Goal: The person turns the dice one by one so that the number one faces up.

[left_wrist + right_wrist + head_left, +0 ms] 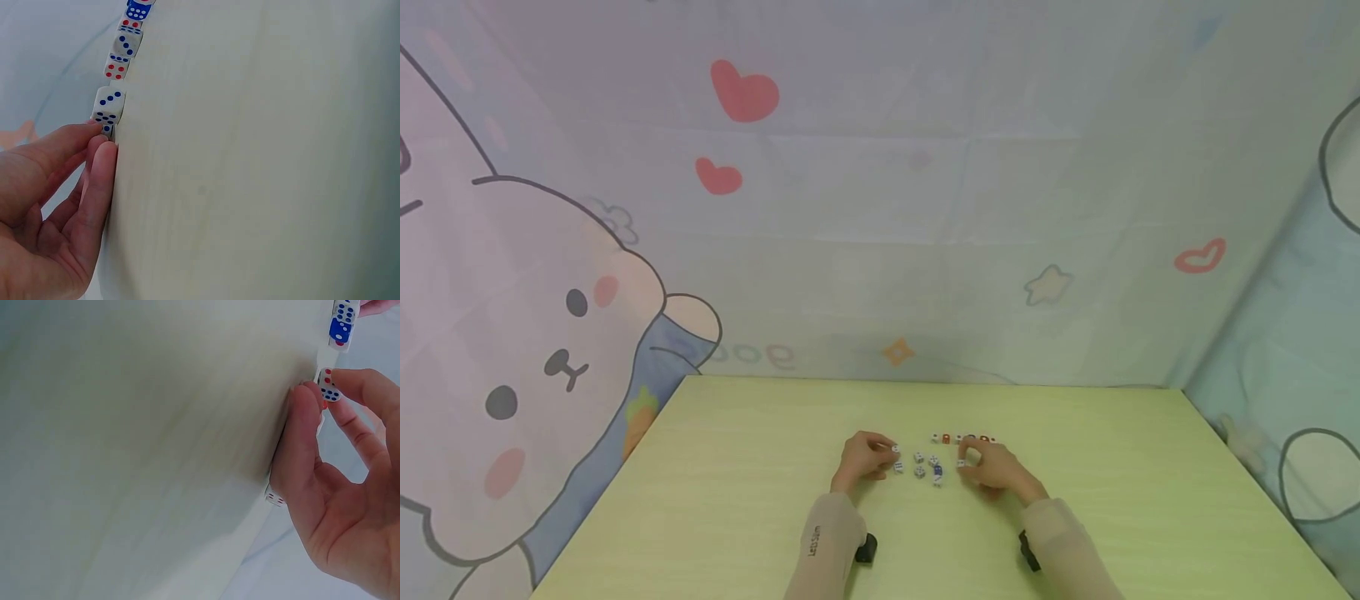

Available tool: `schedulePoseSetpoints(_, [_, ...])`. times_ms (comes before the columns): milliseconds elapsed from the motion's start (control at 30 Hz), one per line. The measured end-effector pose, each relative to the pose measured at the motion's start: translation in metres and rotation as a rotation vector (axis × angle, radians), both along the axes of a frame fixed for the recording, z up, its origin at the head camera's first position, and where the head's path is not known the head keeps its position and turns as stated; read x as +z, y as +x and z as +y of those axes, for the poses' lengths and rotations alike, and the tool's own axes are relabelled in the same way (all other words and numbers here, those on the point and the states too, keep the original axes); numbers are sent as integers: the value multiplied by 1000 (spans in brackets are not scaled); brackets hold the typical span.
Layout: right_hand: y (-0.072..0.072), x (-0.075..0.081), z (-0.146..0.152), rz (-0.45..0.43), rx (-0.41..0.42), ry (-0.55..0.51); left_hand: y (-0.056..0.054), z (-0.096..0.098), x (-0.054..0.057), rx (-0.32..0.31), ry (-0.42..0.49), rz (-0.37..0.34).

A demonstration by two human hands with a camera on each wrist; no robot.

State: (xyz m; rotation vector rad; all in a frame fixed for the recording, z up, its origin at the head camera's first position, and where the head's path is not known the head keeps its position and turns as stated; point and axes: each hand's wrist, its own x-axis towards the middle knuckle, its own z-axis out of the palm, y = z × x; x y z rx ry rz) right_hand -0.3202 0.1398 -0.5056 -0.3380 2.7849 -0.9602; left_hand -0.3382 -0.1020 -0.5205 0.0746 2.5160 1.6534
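My left hand (867, 457) is at the left end of a loose group of dice, thumb and fingertips pinching a small white die (107, 130). A larger-looking white die with blue pips (108, 105) sits right beside those fingertips. On the other side, my right hand (992, 467) pinches a white die (329, 386) showing red and blue pips between thumb and forefinger. Between the hands lie several white dice (919, 457) and one blue die (937, 471). The right hand's other fingers are bent beneath the palm in the right wrist view.
Behind the group runs a row of white and red dice, including a red die (946, 438), partly hidden by the right hand. The pale yellow-green table (737, 467) meets a printed cloth backdrop (887, 208) at its far edge.
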Motion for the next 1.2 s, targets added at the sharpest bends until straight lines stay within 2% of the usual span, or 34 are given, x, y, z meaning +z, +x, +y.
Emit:
schedulePoseSetpoints(633, [0, 3, 2, -22, 30, -31, 0, -1, 1, -20, 11, 19])
schedulePoseSetpoints(933, [0, 2, 2, -31, 14, -35, 0, -2, 0, -28, 12, 30])
schedulePoseSetpoints(1200, [-1, 1, 1, -25, -2, -30, 0, -2, 0, -16, 10, 10])
